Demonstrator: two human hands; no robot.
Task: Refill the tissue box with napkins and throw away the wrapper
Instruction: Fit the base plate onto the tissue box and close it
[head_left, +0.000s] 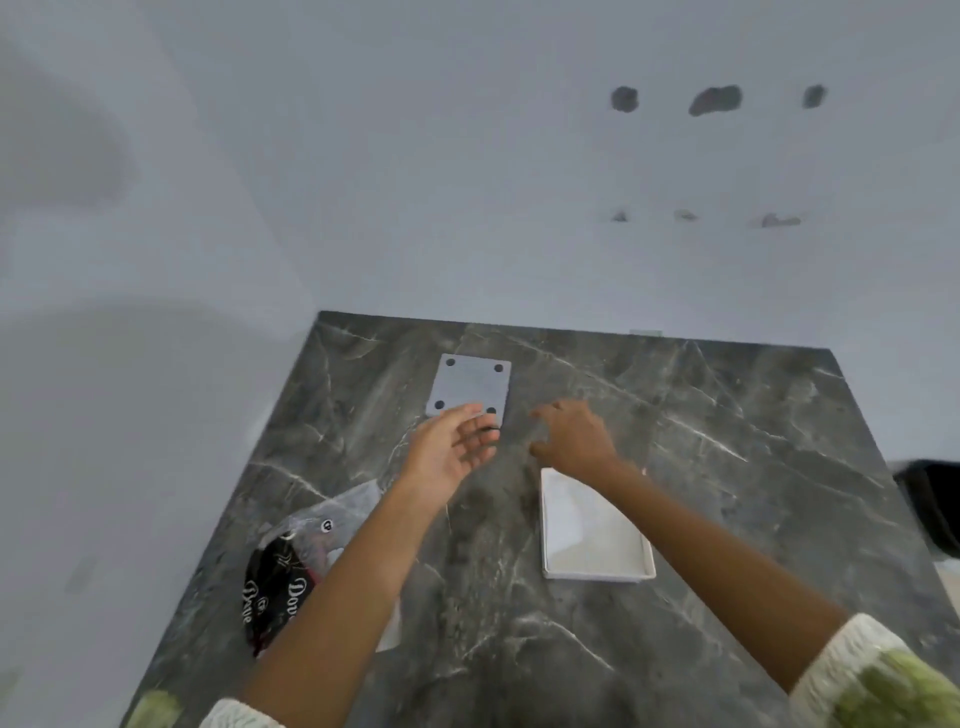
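Both hands (452, 447) (574, 439), fingers spread and empty, hover over dark marble counter (701, 467) against white wall (415, 182)

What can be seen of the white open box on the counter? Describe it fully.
The white box is a shallow rectangular tray with thin raised walls, seemingly plastic or card, open on top. It lies flat on the dark marbled counter, right of centre, its long side running away from the viewer. Its inside looks white; whether napkins lie in it cannot be told. The right forearm crosses above its far corner; the right hand is beyond it, not gripping it.
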